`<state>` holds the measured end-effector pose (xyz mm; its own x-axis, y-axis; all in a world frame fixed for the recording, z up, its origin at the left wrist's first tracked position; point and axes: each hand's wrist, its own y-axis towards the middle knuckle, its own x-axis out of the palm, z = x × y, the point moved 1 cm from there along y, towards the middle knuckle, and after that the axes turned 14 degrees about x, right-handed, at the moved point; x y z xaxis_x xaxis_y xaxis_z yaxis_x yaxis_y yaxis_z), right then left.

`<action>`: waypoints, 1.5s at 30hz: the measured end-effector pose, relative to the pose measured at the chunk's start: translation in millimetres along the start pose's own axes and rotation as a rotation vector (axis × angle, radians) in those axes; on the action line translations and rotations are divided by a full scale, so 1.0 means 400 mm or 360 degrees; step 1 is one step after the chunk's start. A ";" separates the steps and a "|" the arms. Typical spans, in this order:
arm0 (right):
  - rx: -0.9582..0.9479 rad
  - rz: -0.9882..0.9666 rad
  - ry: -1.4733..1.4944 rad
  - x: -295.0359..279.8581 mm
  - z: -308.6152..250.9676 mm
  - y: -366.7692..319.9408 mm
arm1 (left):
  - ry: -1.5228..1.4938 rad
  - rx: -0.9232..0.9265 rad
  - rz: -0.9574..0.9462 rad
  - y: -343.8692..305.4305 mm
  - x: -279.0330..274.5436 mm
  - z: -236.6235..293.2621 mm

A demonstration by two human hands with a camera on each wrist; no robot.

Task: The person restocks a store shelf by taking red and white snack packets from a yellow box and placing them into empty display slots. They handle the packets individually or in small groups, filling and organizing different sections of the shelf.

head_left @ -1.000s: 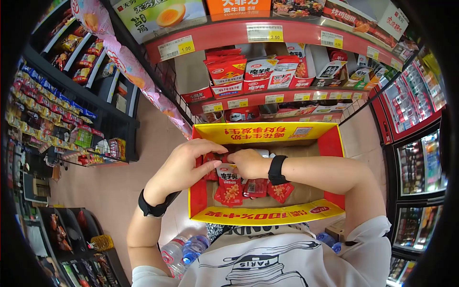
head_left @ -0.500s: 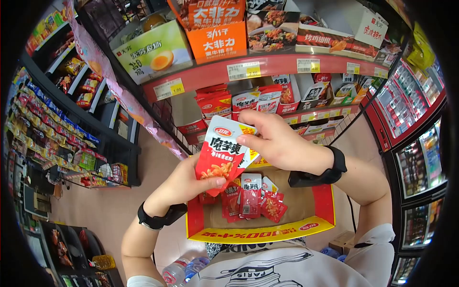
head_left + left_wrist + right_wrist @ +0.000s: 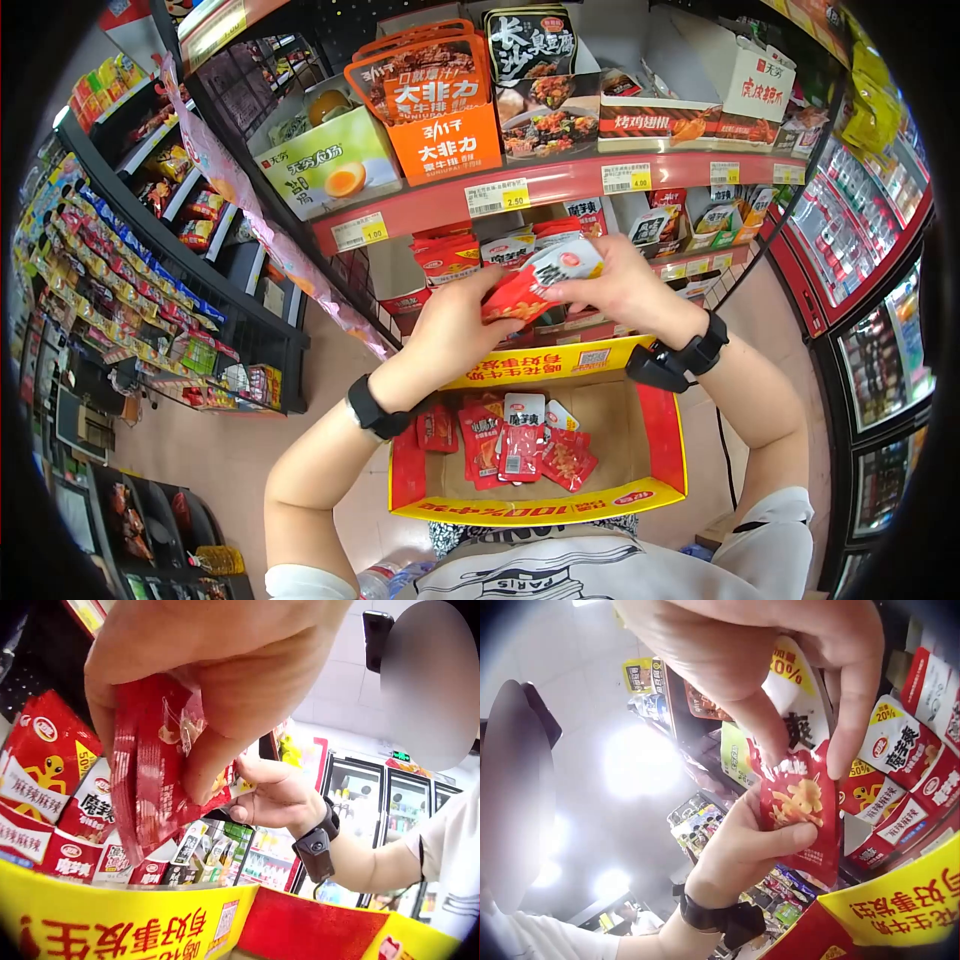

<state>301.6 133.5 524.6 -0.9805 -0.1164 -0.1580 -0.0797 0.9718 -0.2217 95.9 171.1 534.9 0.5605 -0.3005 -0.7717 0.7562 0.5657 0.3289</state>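
Observation:
Both hands hold a small stack of red-and-white snack packets (image 3: 545, 285) in front of the lower shelf, beyond the carton's far wall. The left hand (image 3: 460, 320) grips the red lower end, thumb on the front. At the white upper end, the right hand (image 3: 625, 290) pinches the packets. Several sealed edges of the packets (image 3: 154, 772) show together in the left wrist view. Below the hands is an open yellow-and-red carton (image 3: 662, 440), with several loose snack packets (image 3: 520, 445) lying on its bottom.
Display boxes of similar packets (image 3: 445, 258) stand on the lower shelf, just behind the hands. A red shelf edge (image 3: 560, 185) with price tags runs above them. Snack racks (image 3: 120, 270) line the left side. Glass-door fridges (image 3: 880, 360) stand at the right.
A second ago both hands were down inside the carton. They lifted the packets above it, then moved them forward to the lower shelf. The packets now tilt more to the right.

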 end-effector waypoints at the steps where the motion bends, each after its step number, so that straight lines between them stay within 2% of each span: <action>1: -0.0091 0.0029 0.0040 -0.018 -0.008 -0.005 | 0.0003 0.0002 0.0002 0.012 -0.002 -0.004; 2: 0.0007 0.0110 0.0026 -0.043 0.001 -0.003 | 0.0229 0.0233 0.0112 0.024 -0.003 -0.009; 3: -0.0022 0.0220 -0.0138 -0.065 -0.008 -0.010 | 0.0454 0.0465 0.0221 0.035 -0.002 -0.014; 5: -0.0053 0.0337 -0.0304 -0.101 -0.010 -0.016 | 0.0575 0.0488 0.0252 0.046 -0.001 -0.048; 7: -0.0273 0.0531 -0.0689 -0.124 0.016 0.004 | 0.0841 0.0605 0.0263 0.055 -0.008 -0.077; 13: -0.0424 0.0581 -0.0766 -0.085 0.032 0.059 | 0.1166 0.0835 0.0100 0.097 -0.003 -0.146; 14: -0.0428 0.0583 -0.0764 -0.074 0.028 0.069 | 0.1170 0.0838 0.0099 0.106 -0.007 -0.146; 16: -0.0326 0.0546 -0.0584 -0.054 0.029 0.088 | 0.0985 0.0433 -0.0276 0.125 -0.010 -0.152; 17: -0.0449 0.0610 -0.0613 -0.047 0.042 0.106 | 0.0986 0.0435 -0.0276 0.129 -0.011 -0.159; 19: -0.0489 0.0601 -0.0534 -0.036 0.047 0.124 | 0.0945 0.0446 -0.0140 0.135 -0.011 -0.175; 24: -0.0560 0.0652 -0.0424 -0.031 0.065 0.158 | 0.0802 0.0468 -0.0042 0.140 -0.016 -0.184; 27: -0.0563 0.0674 -0.0546 -0.028 0.045 0.149 | 0.0763 0.0484 -0.0029 0.142 -0.017 -0.187; 29: -0.0676 0.0776 -0.0830 -0.029 0.045 0.153 | 0.0718 0.0475 -0.0034 0.142 -0.016 -0.194; 32: -0.0621 0.0838 -0.1006 -0.020 0.037 0.158 | 0.0692 0.0510 0.0006 0.143 -0.014 -0.196; 36: -0.0663 0.0865 -0.1287 0.013 0.012 0.170 | 0.0772 0.0409 -0.0082 0.144 -0.017 -0.190; 38: -0.0971 0.0946 -0.1438 0.033 0.007 0.184 | 0.0825 0.0370 -0.0115 0.143 -0.016 -0.195; 39: -0.0994 0.0945 -0.1497 0.041 0.007 0.189 | 0.0731 0.0403 -0.0075 0.143 -0.014 -0.203; 41: -0.0960 0.0920 -0.1556 0.061 0.002 0.194 | 0.0637 0.0438 -0.0035 0.144 -0.020 -0.189; 43: -0.0994 0.0870 -0.1644 0.074 0.011 0.204 | 0.0496 0.0199 -0.0227 0.146 -0.025 -0.176; 45: -0.0898 0.0835 -0.1724 0.090 0.035 0.214 | 0.0490 0.0246 -0.0216 0.142 -0.024 -0.174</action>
<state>262.2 209.5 486.7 -0.3015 0.4485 -0.8414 -0.0595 0.8719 0.4861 110.0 259.7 523.0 0.3416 -0.1062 -0.9338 0.8719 0.4067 0.2727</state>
